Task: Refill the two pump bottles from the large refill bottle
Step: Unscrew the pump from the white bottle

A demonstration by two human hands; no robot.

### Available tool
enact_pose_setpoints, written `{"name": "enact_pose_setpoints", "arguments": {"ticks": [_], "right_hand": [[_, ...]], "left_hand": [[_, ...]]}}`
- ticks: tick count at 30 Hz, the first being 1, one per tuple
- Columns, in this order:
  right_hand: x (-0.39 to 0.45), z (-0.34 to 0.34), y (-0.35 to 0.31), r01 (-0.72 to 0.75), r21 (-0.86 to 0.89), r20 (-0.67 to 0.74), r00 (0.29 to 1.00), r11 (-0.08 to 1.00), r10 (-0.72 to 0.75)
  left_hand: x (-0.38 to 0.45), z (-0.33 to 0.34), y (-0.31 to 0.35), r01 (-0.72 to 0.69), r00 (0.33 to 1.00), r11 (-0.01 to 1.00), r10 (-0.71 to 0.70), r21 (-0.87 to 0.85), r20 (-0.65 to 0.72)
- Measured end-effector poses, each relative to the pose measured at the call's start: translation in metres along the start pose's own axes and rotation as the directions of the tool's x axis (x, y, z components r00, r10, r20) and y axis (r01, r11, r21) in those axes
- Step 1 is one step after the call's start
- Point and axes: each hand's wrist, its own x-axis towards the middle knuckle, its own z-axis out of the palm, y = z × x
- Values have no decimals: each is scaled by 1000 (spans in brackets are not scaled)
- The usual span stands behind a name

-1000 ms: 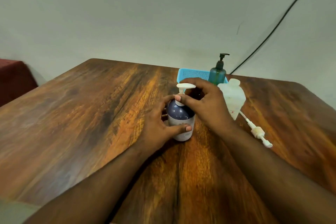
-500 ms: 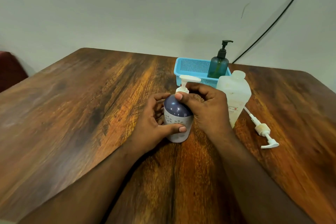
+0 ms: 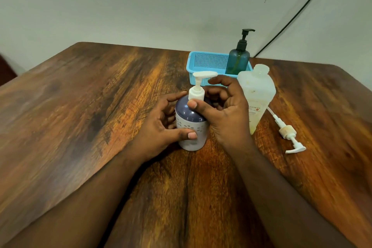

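The purple pump bottle (image 3: 191, 125) stands upright in the middle of the desk (image 3: 80, 106). The left hand (image 3: 161, 127) is curled around its side, thumb pressed on the front, likely so the bottle will not spin or tip. The right hand (image 3: 223, 110) is half open, with its thumb on the white pump collar (image 3: 196, 93) and the fingers curved behind it, as if to twist the pump. I cannot tell if it is going on or coming off.

The big refill bottle (image 3: 258, 90) waits just beside, at about 2 o'clock, with no cap on. Its own loose pump (image 3: 287, 133) lies flat at 3 o'clock. The green pump bottle (image 3: 237, 60) stands in the blue basket (image 3: 205, 62) at 1 o'clock.
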Motion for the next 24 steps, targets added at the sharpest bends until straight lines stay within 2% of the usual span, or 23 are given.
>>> {"name": "enact_pose_setpoints", "arguments": {"ticks": [3, 10, 17, 21, 24], "right_hand": [[1, 5, 2, 8, 88, -62, 998, 996, -3], [1, 2, 2, -7, 181, -105, 994, 983, 26], [-4, 6, 1, 28, 116, -69, 997, 993, -20], [-5, 11, 5, 17, 235, -154, 988, 972, 20], [-9, 12, 10, 56, 173, -189, 982, 983, -23]], "left_hand": [[0, 0, 1, -24, 1000, 1000, 24, 10, 12], [-1, -5, 3, -17, 1000, 999, 16, 38, 25], [-3, -6, 5, -8, 999, 999, 5, 50, 45], [-2, -8, 3, -8, 999, 999, 6, 33, 41], [-2, -10, 2, -8, 999, 999, 6, 39, 42]]}}
